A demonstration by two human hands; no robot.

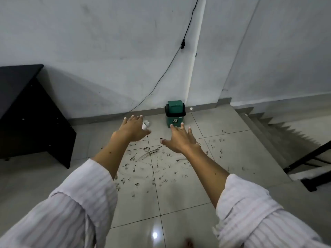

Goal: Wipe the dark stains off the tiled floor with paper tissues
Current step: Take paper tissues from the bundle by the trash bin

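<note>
Both arms stretched out over floor [179,194]; left hand [132,130] and right hand [180,140] spread flat, fingers straight, grasping nothing. Dark stains [154,163] scattered below, unwiped — wiping not begun. White tissue wad [146,124] just beyond left hand, near green bin [175,113] — next, pick it up

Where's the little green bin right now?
In the head view the green bin stands on the tiled floor against the wall's base, slightly right of centre, just beyond the right hand and the dark stains.

Loose pale striped sleeves [84,199], cuffs rolled to mid-forearm; forearms bare.
</note>
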